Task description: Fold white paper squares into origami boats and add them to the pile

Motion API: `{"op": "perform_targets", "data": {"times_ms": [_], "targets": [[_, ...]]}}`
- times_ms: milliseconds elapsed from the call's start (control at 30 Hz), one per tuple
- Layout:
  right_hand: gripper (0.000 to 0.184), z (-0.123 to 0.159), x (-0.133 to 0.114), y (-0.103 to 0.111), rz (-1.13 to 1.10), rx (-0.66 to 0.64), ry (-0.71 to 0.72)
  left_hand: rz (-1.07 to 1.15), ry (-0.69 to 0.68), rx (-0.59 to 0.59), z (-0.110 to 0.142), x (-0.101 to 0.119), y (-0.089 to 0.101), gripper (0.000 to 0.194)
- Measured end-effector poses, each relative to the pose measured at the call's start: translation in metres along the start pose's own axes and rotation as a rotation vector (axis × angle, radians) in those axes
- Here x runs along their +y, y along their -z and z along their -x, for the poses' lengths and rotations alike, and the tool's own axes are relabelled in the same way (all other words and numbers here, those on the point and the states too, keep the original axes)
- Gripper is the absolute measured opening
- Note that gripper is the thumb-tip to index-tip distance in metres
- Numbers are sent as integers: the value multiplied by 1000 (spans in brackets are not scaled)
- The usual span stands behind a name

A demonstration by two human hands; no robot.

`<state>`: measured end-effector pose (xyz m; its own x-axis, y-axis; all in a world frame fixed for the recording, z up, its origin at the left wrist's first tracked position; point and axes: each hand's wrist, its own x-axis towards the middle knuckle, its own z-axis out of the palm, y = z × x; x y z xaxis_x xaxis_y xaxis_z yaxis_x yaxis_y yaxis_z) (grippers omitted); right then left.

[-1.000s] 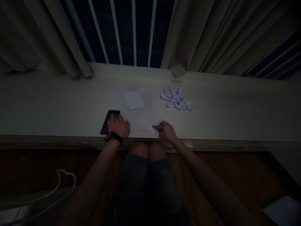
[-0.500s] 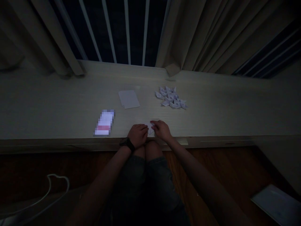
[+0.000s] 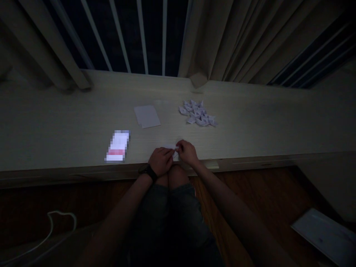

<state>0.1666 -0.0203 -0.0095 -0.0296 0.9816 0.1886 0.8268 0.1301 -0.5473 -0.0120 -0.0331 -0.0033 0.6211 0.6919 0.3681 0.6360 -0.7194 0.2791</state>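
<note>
Both left hand (image 3: 161, 161) and right hand (image 3: 187, 152) pinch small folded white paper (image 3: 175, 154), nearside of clustered white paper boats (image 3: 197, 113). Clean creasing likely needs aligned edges.

Wristwatch, black, with dark rounded case and broad black strap (image 3: 151, 172), worn at the wrist of the left hand (image 3: 161, 161). Shorts of dark blue, denim-like cloth (image 3: 185, 204), faded in patches, hemmed above the bare knees (image 3: 178, 175).

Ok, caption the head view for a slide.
Left hand and right hand handle a small paper on a pale ledge, near a lit phone, flat paper and clustered folded pieces.
</note>
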Motion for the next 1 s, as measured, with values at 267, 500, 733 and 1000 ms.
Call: {"op": "perform_targets", "data": {"times_ms": [267,500,733,1000], "targets": [[11,0,1,-1,3,11,19,-11,-22,-17,4,3,2,34],[14,11,3,-1,-40,174,92,-22,-17,-28,4,4,3,36],[22,48,3,-5,15,266,313,-19,-7,-29,5,4,3,37],[38,72,9,-7,114,126,499,-21,13,-31,6,4,2,36]]}}
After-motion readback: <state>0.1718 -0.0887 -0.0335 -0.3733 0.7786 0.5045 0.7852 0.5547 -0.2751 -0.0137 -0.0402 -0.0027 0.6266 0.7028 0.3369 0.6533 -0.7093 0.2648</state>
